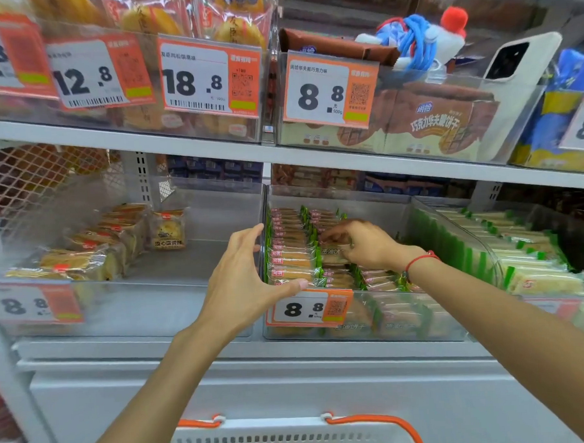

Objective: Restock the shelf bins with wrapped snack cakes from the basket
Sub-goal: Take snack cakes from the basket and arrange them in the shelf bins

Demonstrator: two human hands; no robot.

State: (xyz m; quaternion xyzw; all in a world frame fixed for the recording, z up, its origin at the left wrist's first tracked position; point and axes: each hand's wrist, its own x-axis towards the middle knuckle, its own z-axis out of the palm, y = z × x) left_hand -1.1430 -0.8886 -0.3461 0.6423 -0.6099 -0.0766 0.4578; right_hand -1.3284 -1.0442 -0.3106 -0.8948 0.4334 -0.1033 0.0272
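A clear shelf bin (372, 331) with an 8.8 price tag holds rows of green-edged wrapped snack cakes (290, 255). My left hand (243, 280) is spread, fingers straight, against the bin's left front corner, thumb touching the front row of cakes. My right hand (361, 241) reaches into the bin from the right and pinches a wrapped cake (332, 253) lying across the middle rows. The white basket (286, 437) with orange handles sits at the bottom edge; its inside is not visible.
A wider clear bin (120, 295) at left holds several yellow-wrapped cakes along its left side. A bin of white and green packs (519, 255) stands to the right. The upper shelf carries a chocolate wafer bin (430, 121), a phone (517, 57) and a plush toy (416, 38).
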